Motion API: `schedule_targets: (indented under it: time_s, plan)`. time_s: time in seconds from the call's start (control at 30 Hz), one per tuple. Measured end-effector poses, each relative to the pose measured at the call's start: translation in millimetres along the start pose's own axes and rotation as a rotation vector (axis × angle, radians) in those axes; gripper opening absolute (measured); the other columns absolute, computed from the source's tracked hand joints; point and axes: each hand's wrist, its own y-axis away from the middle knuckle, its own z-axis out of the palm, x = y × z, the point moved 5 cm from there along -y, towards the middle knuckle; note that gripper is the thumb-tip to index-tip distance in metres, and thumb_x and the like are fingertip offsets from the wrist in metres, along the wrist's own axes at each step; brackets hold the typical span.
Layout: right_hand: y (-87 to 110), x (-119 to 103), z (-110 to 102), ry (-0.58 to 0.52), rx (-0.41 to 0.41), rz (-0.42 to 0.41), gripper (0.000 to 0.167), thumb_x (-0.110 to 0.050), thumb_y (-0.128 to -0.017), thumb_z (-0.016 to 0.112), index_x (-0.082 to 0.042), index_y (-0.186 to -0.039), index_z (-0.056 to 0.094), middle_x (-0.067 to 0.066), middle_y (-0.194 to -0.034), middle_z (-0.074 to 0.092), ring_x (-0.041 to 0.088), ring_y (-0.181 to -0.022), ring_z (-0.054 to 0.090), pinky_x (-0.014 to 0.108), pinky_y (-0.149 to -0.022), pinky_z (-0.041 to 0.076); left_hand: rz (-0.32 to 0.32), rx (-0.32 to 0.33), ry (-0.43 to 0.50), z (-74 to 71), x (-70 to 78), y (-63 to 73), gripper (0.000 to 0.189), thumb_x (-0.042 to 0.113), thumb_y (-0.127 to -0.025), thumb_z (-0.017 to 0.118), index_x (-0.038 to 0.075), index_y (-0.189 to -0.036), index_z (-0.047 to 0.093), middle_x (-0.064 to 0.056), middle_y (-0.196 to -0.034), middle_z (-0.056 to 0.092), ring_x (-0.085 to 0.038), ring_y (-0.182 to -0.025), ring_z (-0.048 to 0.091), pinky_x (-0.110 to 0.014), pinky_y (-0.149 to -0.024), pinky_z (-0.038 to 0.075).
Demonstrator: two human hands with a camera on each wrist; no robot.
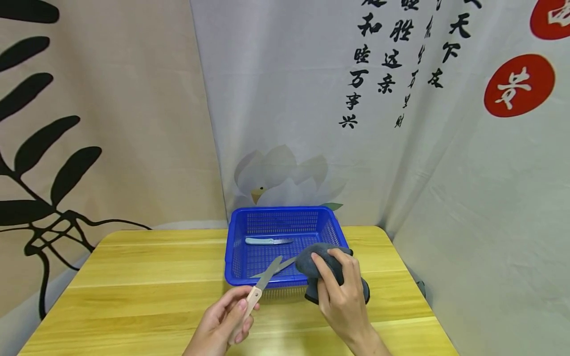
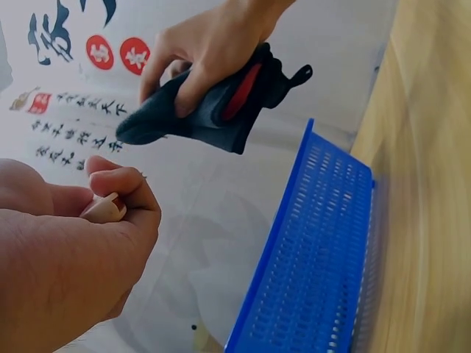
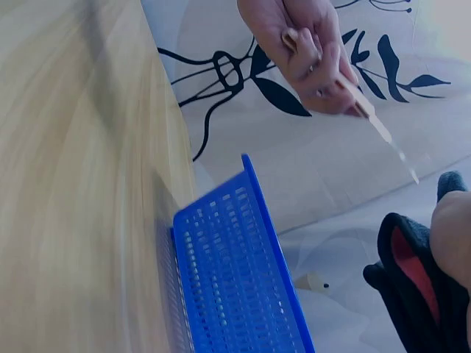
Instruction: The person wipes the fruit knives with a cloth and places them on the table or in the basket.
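Note:
My left hand [image 1: 222,320] grips a folding knife by its pale beige handle [image 1: 253,299]. Its blade [image 1: 269,273] is out and points up and away, over the front rim of the blue basket. In my right hand [image 1: 342,302] is a bunched dark grey cloth [image 1: 321,259] with black edging, pinched between thumb and fingers just right of the blade tip. A gap separates cloth and knife in the right wrist view. Inside the basket lie a knife with a light blue handle [image 1: 260,241] and another blade [image 1: 286,264], whose handle end the cloth hides.
The blue plastic mesh basket [image 1: 285,213] stands at the back of the wooden table [image 1: 156,282]. Behind the table hangs a printed curtain [image 1: 285,99] with leaves and characters. The cloth shows a red patch [image 2: 241,93] in the left wrist view.

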Motion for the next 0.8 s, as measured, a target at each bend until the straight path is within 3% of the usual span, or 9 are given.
schedule_targets:
  time_s: [0.3,0.4,0.5,0.6,0.73,0.8]
  plan:
    - [-8.7,-35,-4,-0.108,0.132,-0.177,0.030,-0.009,-0.113,0.055,0.000,-0.120,0.083,0.031,-0.115,0.070,0.042,-0.100,0.066,0.048,-0.090,0.056,-0.043,0.036,0.006,1.9,-0.4,-2.7,0.044,0.020,-0.123,0.048,-0.009,-0.156,0.047,0.004,-0.122,0.072,-0.003,-0.084,0.062,-0.015,-0.067,0.053]
    - [-10.4,-46,-3,-0.128,0.144,-0.239,0.028,-0.009,-0.112,0.057,0.000,-0.117,0.083,0.029,-0.111,0.071,0.040,-0.097,0.066,0.047,-0.085,0.057,-0.044,0.022,0.016,4.2,-0.4,-3.8,0.038,0.020,-0.123,0.048,-0.001,-0.154,0.052,0.004,-0.121,0.072,-0.003,-0.084,0.062,-0.015,-0.068,0.052]
    - [-9.7,-56,-1,-0.138,0.135,-0.289,0.027,-0.010,-0.112,0.058,-0.002,-0.116,0.083,0.027,-0.110,0.072,0.038,-0.097,0.067,0.045,-0.082,0.058,-0.041,-0.001,0.033,6.7,-1.1,-4.5,0.031,0.019,-0.123,0.047,0.011,-0.150,0.059,0.006,-0.114,0.072,-0.002,-0.082,0.062,-0.016,-0.067,0.051]
    - [-7.6,-62,3,-0.131,0.106,-0.311,0.026,-0.012,-0.113,0.058,-0.005,-0.118,0.083,0.025,-0.112,0.074,0.036,-0.099,0.067,0.043,-0.082,0.059,-0.014,-0.038,0.041,10.0,-0.9,-5.1,0.030,0.017,-0.123,0.045,0.015,-0.149,0.060,0.007,-0.108,0.070,-0.002,-0.080,0.060,-0.023,-0.061,0.042]
    - [-4.0,-67,8,-0.098,0.063,-0.304,0.028,-0.013,-0.114,0.057,-0.009,-0.121,0.083,0.022,-0.117,0.075,0.033,-0.101,0.065,0.042,-0.084,0.057,0.002,-0.070,0.042,13.5,0.4,-5.2,0.033,0.015,-0.123,0.045,0.007,-0.153,0.057,0.007,-0.107,0.069,-0.003,-0.080,0.058,-0.031,-0.060,0.038]
    - [-2.1,-67,10,-0.079,0.046,-0.297,0.029,-0.012,-0.115,0.056,-0.010,-0.123,0.083,0.020,-0.119,0.074,0.032,-0.102,0.064,0.042,-0.084,0.056,-0.001,-0.064,0.027,14.3,1.1,-5.0,0.035,0.016,-0.123,0.046,0.002,-0.155,0.055,0.007,-0.106,0.069,-0.003,-0.079,0.057,-0.029,-0.060,0.041]
